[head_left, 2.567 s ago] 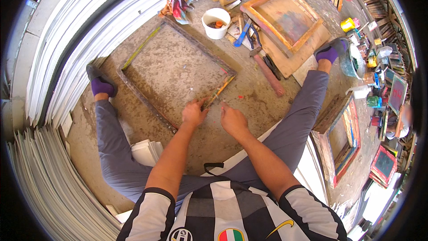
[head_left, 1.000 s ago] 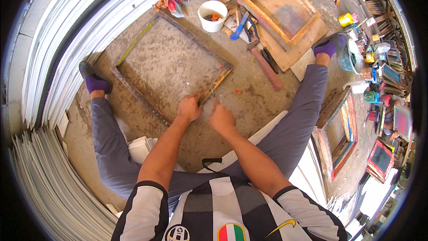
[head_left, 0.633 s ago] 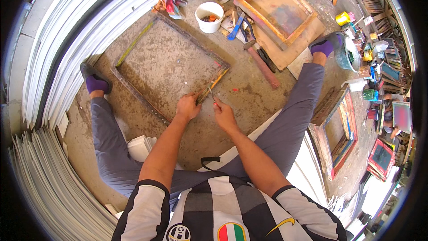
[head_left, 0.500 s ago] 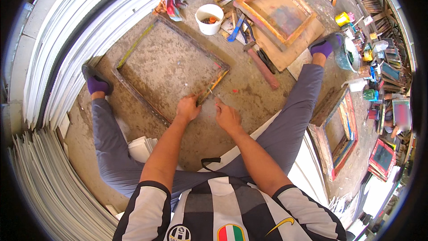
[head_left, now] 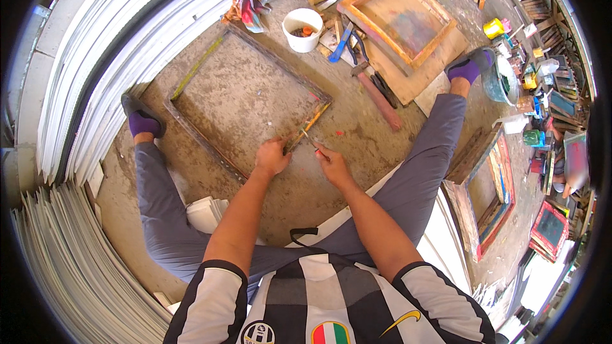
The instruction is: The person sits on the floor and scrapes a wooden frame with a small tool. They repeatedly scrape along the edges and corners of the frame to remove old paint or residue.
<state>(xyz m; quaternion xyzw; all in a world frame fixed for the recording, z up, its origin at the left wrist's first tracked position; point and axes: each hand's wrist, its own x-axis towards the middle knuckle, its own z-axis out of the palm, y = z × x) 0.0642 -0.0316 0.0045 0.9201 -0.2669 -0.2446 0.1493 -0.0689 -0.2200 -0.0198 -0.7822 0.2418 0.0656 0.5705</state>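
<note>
Left hand (head_left: 273, 157): we grip frame (head_left: 314, 118)
Right hand (head_left: 332, 164): we hold tool (head_left: 310, 141)
Tool axis: up-left
Room: floor (head_left: 248, 89) inside frame

Floor (head_left: 223, 89): bright, soft shadow beside my frame (head_left: 317, 114)
White sheets (head_left: 137, 57): near-glare, bowed
Far right: seemingly blurred

The head camera is looking down from close above the shirt (head_left: 319, 296), facing the floor (head_left: 370, 146) between the legs (head_left: 171, 210) in wide fisheye.
</note>
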